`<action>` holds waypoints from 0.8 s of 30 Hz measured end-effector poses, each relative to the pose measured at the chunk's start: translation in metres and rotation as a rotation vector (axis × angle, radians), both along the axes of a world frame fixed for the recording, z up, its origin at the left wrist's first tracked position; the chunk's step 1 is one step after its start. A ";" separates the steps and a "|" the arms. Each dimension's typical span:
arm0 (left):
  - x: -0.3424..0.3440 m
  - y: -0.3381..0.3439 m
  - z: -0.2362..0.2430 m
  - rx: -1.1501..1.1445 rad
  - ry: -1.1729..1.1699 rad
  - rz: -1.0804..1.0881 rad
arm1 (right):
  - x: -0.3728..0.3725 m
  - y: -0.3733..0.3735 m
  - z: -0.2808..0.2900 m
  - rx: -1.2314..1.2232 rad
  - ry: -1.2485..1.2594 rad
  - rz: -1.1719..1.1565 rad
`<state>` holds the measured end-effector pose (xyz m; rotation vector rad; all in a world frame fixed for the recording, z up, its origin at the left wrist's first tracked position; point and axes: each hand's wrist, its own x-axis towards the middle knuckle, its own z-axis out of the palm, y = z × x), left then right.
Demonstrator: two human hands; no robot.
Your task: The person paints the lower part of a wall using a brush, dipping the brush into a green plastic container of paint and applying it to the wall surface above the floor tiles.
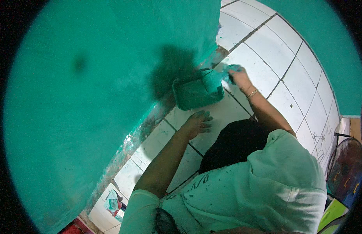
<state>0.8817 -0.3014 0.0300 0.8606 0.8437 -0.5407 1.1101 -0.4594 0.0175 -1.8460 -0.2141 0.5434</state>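
A paint tray (188,97) with teal paint sits on the white tiled floor (274,54) against the foot of the teal wall (91,97). My right hand (237,78) is closed on the handle of a paint-covered roller (211,80), whose head is at the tray's right part. Below the tray, my left hand (198,123) has its fingers spread, with nothing in it; whether it touches the floor I cannot tell.
A paint-streaked strip runs along the wall's base. At lower left lie stained cloths or scraps (112,201). A black fan (343,167) stands at the right edge, near a yellow-green object (331,216). Another teal wall (325,35) bounds the floor at upper right.
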 end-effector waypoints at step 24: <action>-0.247 0.062 -0.021 1.192 0.268 -0.836 | 0.024 -0.002 0.065 0.647 0.414 -0.013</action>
